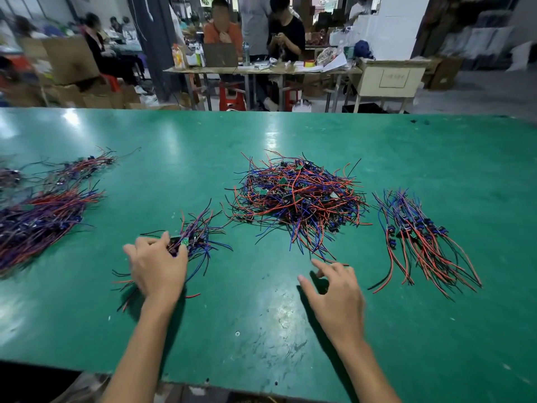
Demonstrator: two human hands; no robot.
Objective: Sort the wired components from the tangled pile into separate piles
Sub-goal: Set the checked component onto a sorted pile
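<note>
Head view looking down across a green table [261, 330] scattered with red, blue and black wired components. Lying at centre, the tangled pile [296, 196], with small green boards poking out among the loops. Sitting just left of it and nearer the front edge, a small bundle [200, 234], with the left hand [158, 269] resting on top, fingers curled down around the wires and a little green board [184, 241] showing at the fingertips. Hovering over bare table near the front of the tangled pile, the right hand [337, 292], holding nothing, fingers spread wide and loosely bent, index tip close to the stray wire ends but apparently not touching. Lying well apart to the right, a sorted pile [418, 239] with wires fanned roughly parallel and dark connectors grouped toward the far end. Spreading along the left edge, a larger heap [40, 222], and beyond it another cluster [84, 165], both blurred. Sitting in the background at a cluttered desk [261, 69], several people; stacked on the left, cardboard boxes [66, 59].
</note>
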